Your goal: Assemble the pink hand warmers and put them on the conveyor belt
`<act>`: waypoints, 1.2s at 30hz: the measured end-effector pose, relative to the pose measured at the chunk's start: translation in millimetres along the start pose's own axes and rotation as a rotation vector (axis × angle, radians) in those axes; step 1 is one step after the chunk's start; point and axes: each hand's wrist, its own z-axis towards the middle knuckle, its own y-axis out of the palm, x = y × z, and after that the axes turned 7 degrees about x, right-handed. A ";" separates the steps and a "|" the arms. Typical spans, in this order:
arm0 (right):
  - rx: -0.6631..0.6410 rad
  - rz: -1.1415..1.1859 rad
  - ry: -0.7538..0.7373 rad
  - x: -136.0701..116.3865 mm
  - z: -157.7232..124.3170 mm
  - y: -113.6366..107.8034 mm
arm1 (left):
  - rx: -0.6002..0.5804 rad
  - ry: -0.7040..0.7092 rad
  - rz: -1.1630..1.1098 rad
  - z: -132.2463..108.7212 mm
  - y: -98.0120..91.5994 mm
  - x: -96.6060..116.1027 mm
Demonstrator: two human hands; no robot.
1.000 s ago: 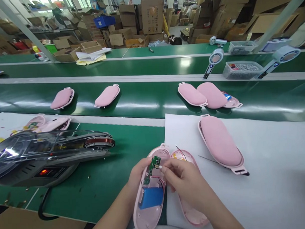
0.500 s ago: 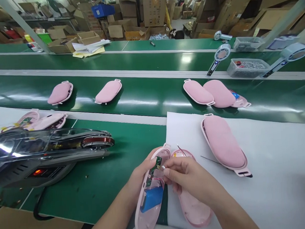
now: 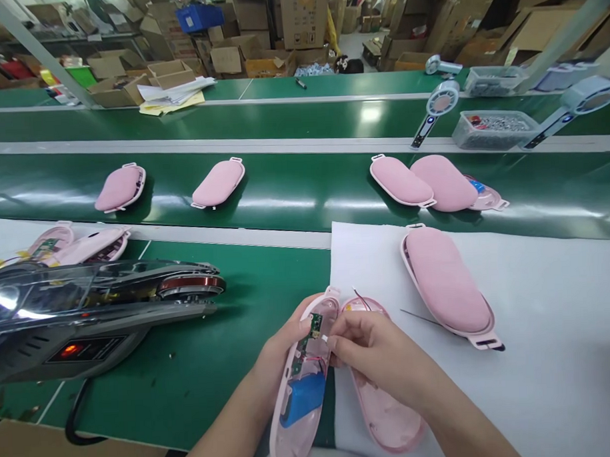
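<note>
My left hand (image 3: 283, 339) is closed around a pink plastic shell half (image 3: 285, 441), held tilted near the table's front edge. Inside that shell lie a green circuit board (image 3: 300, 354) and a blue-wrapped battery (image 3: 305, 398) with thin red wires. Between the thumb and forefinger of my right hand (image 3: 372, 343) is a small white connector plug (image 3: 324, 338), close beside the board; whether it touches cannot be told. Partly under my right hand, the other pink shell half (image 3: 392, 419) lies on the white sheet, with a thin wire (image 3: 360, 298) standing up at its far end.
A closed pink padded case (image 3: 449, 280) rests on the white sheet (image 3: 553, 326) at right. To the left sits a dark machine (image 3: 102, 315) with a lit red switch. Several pink cases (image 3: 218, 183) lie on the green conveyor (image 3: 293, 182). Handheld fans (image 3: 433, 111) and a screw box (image 3: 494, 132) stand beyond.
My right fingers have brought the white plug slightly left and down, nearer the board. The camera view has shifted a little; the shell in my left hand stays nearly still.
</note>
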 end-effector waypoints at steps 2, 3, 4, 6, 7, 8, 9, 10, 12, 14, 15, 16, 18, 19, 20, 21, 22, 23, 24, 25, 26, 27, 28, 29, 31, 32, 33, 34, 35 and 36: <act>0.057 -0.028 -0.057 1.5 0.8 2.9 | 0.002 0.009 0.017 0.2 1.6 0.0; 0.077 -0.044 -0.088 2.0 1.0 4.3 | -0.002 0.015 0.026 0.5 2.1 -0.3; 0.096 -0.064 -0.109 2.2 1.1 5.4 | -0.008 0.021 0.033 1.1 2.5 -0.9; 0.115 -0.111 -0.136 1.2 0.7 6.4 | -0.022 0.023 0.043 2.6 2.8 -2.4; 0.119 -0.137 -0.149 0.1 0.2 6.3 | -0.023 0.024 0.054 3.3 2.8 -3.3; 0.122 -0.163 -0.165 -1.2 -0.3 5.9 | -0.020 0.029 0.074 3.9 2.9 -4.0; 0.121 -0.181 -0.183 -2.6 -0.8 5.4 | -0.012 0.039 0.105 4.3 3.2 -4.6; 0.113 -0.188 -0.200 -3.8 -1.3 4.9 | -0.001 0.049 0.142 4.4 3.7 -5.0; 0.103 -0.181 -0.221 -4.8 -2.0 4.6 | 0.016 0.075 0.214 4.0 5.6 -5.0; 0.090 -0.130 -0.203 -3.7 -3.4 4.9 | 0.003 0.088 0.259 3.0 7.9 -4.6; 0.076 -0.097 -0.181 -2.5 -4.5 4.8 | -0.015 0.087 0.268 2.5 8.7 -4.5; 0.061 -0.071 -0.160 -1.1 -5.9 4.1 | -0.036 0.082 0.270 2.3 9.1 -4.5; 0.037 -0.072 -0.167 1.7 -8.4 0.1 | -0.063 0.084 0.270 3.4 7.6 -5.3; 0.077 -0.107 -0.203 2.9 -9.0 -3.5 | -0.063 0.094 0.272 5.0 5.5 -5.9; 0.165 -0.162 -0.249 3.9 -8.7 -8.1 | -0.054 0.103 0.279 7.2 2.5 -6.5; 0.301 -0.231 -0.283 4.6 -7.3 -13.4 | -0.039 0.107 0.293 9.9 -1.3 -7.1; 0.450 -0.307 -0.296 5.1 -4.9 -19.0 | -0.024 0.105 0.306 13.0 -5.5 -7.5; 0.574 -0.374 -0.289 5.3 -1.8 -24.3 | -0.016 0.096 0.315 16.0 -9.7 -7.7; 0.647 -0.428 -0.277 5.2 1.6 -28.8 | -0.017 0.082 0.318 18.7 -13.7 -7.6; 0.656 -0.467 -0.272 4.9 4.8 -32.2 | -0.025 0.073 0.313 20.7 -17.2 -7.1; 0.623 -0.487 -0.283 4.4 7.1 -34.2 | -0.037 0.073 0.299 21.8 -19.8 -6.4; 0.573 -0.487 -0.312 3.8 8.4 -34.9 | -0.050 0.075 0.283 21.9 -21.6 -5.5; 0.528 -0.476 -0.344 3.3 8.5 -34.3 | -0.061 0.075 0.270 21.0 -22.5 -4.5; 0.502 -0.464 -0.365 3.0 7.6 -32.8 | -0.068 0.068 0.262 19.3 -22.7 -3.5; 0.472 -0.436 -0.364 3.9 4.6 -28.3 | -0.067 0.054 0.247 14.3 -21.2 -2.1; 0.467 -0.420 -0.356 5.0 3.6 -26.1 | -0.062 0.052 0.243 11.7 -19.8 -1.8; 0.469 -0.406 -0.347 6.3 3.2 -24.4 | -0.056 0.057 0.241 9.2 -18.3 -1.9; 0.480 -0.393 -0.343 7.8 3.6 -23.1 | -0.049 0.064 0.239 7.2 -16.7 -2.1; 0.496 -0.384 -0.344 9.0 4.5 -22.5 | -0.043 0.073 0.237 5.5 -15.1 -2.4; 0.518 -0.376 -0.349 9.7 5.7 -22.5 | -0.037 0.080 0.235 4.4 -13.6 -2.7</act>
